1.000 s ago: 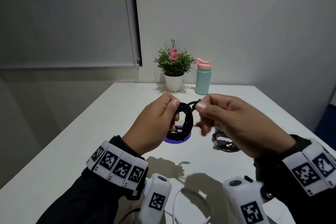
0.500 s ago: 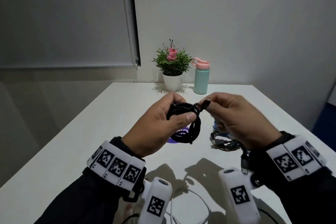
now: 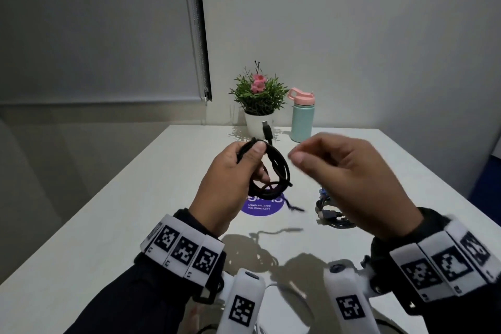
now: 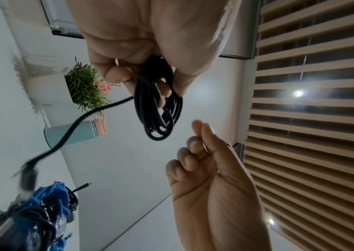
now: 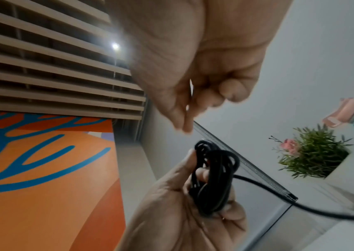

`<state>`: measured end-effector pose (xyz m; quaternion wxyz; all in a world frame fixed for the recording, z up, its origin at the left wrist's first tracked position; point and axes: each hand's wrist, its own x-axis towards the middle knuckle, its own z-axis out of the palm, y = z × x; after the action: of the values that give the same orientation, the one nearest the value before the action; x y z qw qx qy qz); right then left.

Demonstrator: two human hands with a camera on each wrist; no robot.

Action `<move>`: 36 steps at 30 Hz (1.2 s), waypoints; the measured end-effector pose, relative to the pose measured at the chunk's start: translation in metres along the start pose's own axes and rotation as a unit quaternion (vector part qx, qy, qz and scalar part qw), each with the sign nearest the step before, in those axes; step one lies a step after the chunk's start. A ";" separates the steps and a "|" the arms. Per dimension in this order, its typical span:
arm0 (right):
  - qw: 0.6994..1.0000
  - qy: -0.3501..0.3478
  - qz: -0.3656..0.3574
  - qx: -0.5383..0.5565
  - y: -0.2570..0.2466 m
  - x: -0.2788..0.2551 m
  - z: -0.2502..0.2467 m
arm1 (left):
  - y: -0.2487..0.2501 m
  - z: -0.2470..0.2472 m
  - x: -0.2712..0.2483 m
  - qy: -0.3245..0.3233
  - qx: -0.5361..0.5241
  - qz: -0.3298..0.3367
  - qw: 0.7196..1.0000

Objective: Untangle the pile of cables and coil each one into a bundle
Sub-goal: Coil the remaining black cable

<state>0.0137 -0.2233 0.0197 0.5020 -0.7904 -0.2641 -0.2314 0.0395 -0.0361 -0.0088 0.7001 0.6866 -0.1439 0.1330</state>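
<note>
Head view. A coil of black cable (image 3: pixel 271 171) is held above the white table (image 3: pixel 108 225) by the left hand (image 3: pixel 230 184), the thumb pressed over the top of the loops and the fingers curled through them. One plug end (image 3: pixel 267 129) is seen standing up from the coil toward the far side; a second loose end (image 3: pixel 294 207) hangs low, just right of a round purple sticker (image 3: pixel 263 207) on the table. The right hand (image 3: pixel 347 179) is raised just right of the coil and apart from it, fingers loosely bent, thumb and forefinger close together with nothing visible between them. A tangle of further cables (image 3: pixel 329 211) lies on the table below that hand. A potted plant (image 3: pixel 259 100) and a mint bottle (image 3: pixel 301 116) with a pink lid stand at the far edge.

Left wrist view. The black coil (image 4: pixel 159 108) is shown gripped between the thumb and fingers of the left hand (image 4: pixel 150 42), with one strand trailing away to a blurred plug (image 4: pixel 29 176). The right hand (image 4: pixel 210 178) is seen beside it, empty, fingers half curled. A heap of blue and black cables (image 4: pixel 38 212) occupies the lower left corner.

Right wrist view. The right hand (image 5: pixel 199 68) is seen with fingers bent and holding nothing, though motion blur softens the fingertips. The coil (image 5: pixel 212 176) lies in the grip of the left hand (image 5: pixel 182 212).
</note>
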 end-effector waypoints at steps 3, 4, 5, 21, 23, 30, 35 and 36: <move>0.990 -0.081 -0.028 -0.109 -0.003 -0.007 0.011 | 0.003 0.004 -0.002 -0.003 -0.075 -0.019 0.997; 0.985 -0.073 -0.042 -0.150 -0.001 -0.008 0.014 | 0.004 0.005 -0.003 -0.002 -0.091 -0.022 0.996; 0.976 -0.066 -0.056 -0.198 -0.001 -0.008 0.016 | 0.004 0.006 -0.003 0.002 -0.104 -0.026 0.994; 0.888 -0.099 -0.061 -0.444 0.010 -0.011 0.030 | 0.007 0.009 -0.012 -0.056 -0.047 -0.130 0.989; 0.901 -0.132 -0.021 -0.413 0.014 -0.012 0.034 | 0.006 0.006 -0.012 -0.072 -0.036 -0.131 0.988; 0.988 -0.091 0.089 -0.093 0.009 -0.008 0.034 | 0.000 0.003 -0.006 -0.039 0.128 -0.041 0.990; 0.980 -0.079 0.180 -0.015 -0.001 -0.006 0.026 | -0.008 0.009 -0.011 -0.008 0.217 0.048 0.975; 0.981 -0.079 0.161 -0.067 0.000 -0.006 0.024 | -0.009 0.010 -0.011 -0.011 0.233 0.057 0.971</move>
<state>0.0118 -0.2024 0.0066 0.4561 -0.8703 -0.1561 -0.1010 0.0325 -0.0464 -0.0209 0.5105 0.8228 -0.1560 0.1950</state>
